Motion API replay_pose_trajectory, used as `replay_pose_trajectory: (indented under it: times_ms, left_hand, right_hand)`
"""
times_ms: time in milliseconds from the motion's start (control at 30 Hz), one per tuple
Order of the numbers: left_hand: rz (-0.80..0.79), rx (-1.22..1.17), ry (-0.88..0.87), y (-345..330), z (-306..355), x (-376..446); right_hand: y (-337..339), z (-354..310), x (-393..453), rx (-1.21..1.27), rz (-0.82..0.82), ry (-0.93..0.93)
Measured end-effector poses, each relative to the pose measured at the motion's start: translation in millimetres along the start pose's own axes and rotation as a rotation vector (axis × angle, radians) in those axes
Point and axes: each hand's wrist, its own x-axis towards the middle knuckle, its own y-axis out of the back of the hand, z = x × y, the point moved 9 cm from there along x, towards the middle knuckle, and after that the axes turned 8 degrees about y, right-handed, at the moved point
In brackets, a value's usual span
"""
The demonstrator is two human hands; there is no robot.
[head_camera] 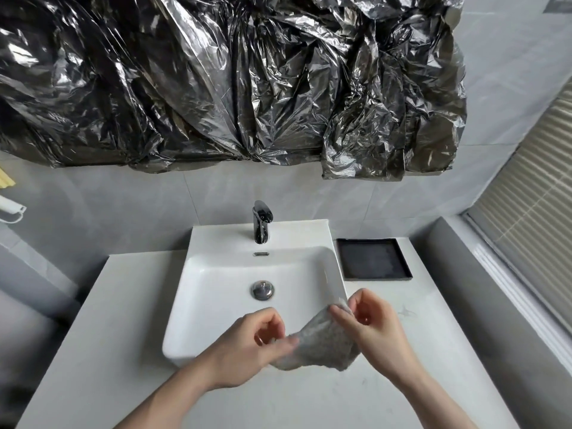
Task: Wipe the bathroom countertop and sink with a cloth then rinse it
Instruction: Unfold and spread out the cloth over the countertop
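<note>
A grey cloth [323, 343] hangs stretched between both hands over the front right corner of the white sink [216, 292]. My left hand [247, 345] pinches its lower left edge. My right hand [374, 326] pinches its upper right corner between thumb and fingers. The white countertop [117, 351] runs on both sides of the sink. A dark faucet [261, 222] stands at the back of the basin, with no water running. A metal drain plug [262, 289] sits in the basin floor.
A black square tray [373, 259] lies on the countertop right of the sink, near the wall. Crumpled black plastic sheeting [232, 82] covers the wall above. A window with blinds [526, 230] is at the right. Faint smudges [407, 311] mark the countertop beside my right hand.
</note>
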Motion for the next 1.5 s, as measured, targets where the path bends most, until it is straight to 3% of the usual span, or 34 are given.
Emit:
replay_pose_trajectory:
  times_ms: [67, 167, 300, 367, 433, 633, 700, 867, 1000, 1167, 1267, 1367, 1500]
  left_hand:
    - [-0.01, -0.123, 0.065, -3, -13, 4]
    - [-0.02, -0.114, 0.135, -17, -30, 8]
    - [-0.429, -0.196, 0.3, -75, -44, 1]
    - [-0.498, -0.136, 0.275, -85, -40, -2]
    - [-0.427, -0.056, 0.197, -83, -37, 4]
    - [0.059, 0.075, -0.099, -57, -14, 24]
    - [0.135, 0.149, -0.195, -55, 4, 23]
    - [0.024, 0.193, -0.313, -84, 58, 26]
    - [-0.025, 0.308, -0.319, -117, 81, 45]
    - [0.098, 0.317, -0.249, -128, 98, 66]
    - [0.139, 0.273, -0.219, -139, 108, 73]
    - [0.144, 0.181, -0.171, -157, 114, 79]
    - [0.249, 0.179, -0.125, -169, 113, 89]
  right_hand:
    - [-1, -3, -9, 0.028, -0.085, -0.015]
    - [-4, -7, -24, 0.071, -0.185, -0.032]
    - [-5, -17, -42, 0.028, -0.257, -0.015]
    - [0, -19, -49, -0.053, -0.27, 0.009]
    - [9, -17, -54, -0.116, -0.274, 0.006]
    - [47, 1, -70, -0.282, -0.256, -0.081]
    - [60, 9, -71, -0.332, -0.241, -0.114]
    - [72, 43, -65, -0.555, -0.327, -0.1]
    - [56, 41, -46, -0.313, -0.388, -0.014]
    - [93, 63, -25, -0.142, -0.361, -0.034]
    - [105, 74, -18, -0.102, -0.492, -0.014]
    - [102, 81, -14, -0.157, -0.643, 0.055]
    - [128, 106, 0, -0.302, -0.603, 0.101]
